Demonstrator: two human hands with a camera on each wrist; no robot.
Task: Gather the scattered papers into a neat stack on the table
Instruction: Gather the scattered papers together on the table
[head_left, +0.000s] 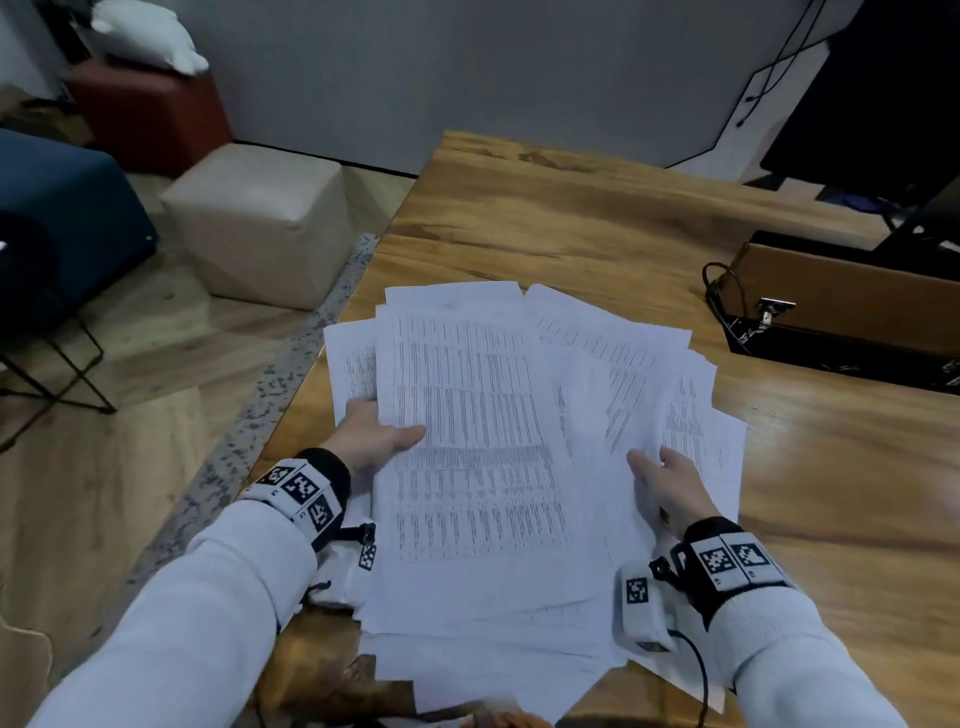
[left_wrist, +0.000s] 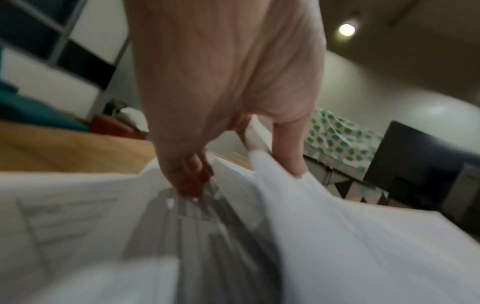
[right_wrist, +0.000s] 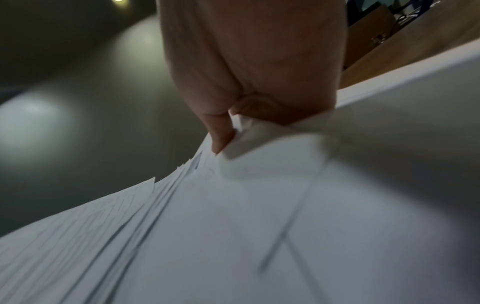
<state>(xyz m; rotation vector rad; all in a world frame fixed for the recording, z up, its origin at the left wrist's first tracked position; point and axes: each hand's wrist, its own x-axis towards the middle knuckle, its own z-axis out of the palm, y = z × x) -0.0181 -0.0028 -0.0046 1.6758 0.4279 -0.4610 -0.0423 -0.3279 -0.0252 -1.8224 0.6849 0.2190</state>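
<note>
A loose, fanned bundle of white printed papers (head_left: 483, 441) is held up over the near part of the wooden table (head_left: 597, 223). My left hand (head_left: 371, 434) grips the bundle's left edge, thumb on top and fingers underneath. My right hand (head_left: 670, 483) grips the right side the same way. In the left wrist view the left hand (left_wrist: 233, 123) pinches the papers (left_wrist: 337, 236) between thumb and fingers. The right wrist view shows the right hand (right_wrist: 249, 86) pinching a thick, uneven sheaf of papers (right_wrist: 233, 236). The sheets' edges are not aligned.
A brown and black box (head_left: 852, 306) with a cable lies on the table at the right. A dark monitor (head_left: 883, 104) stands at the far right. Left of the table are a beige cube seat (head_left: 260, 223), a red one (head_left: 150, 117) and a blue chair (head_left: 62, 208).
</note>
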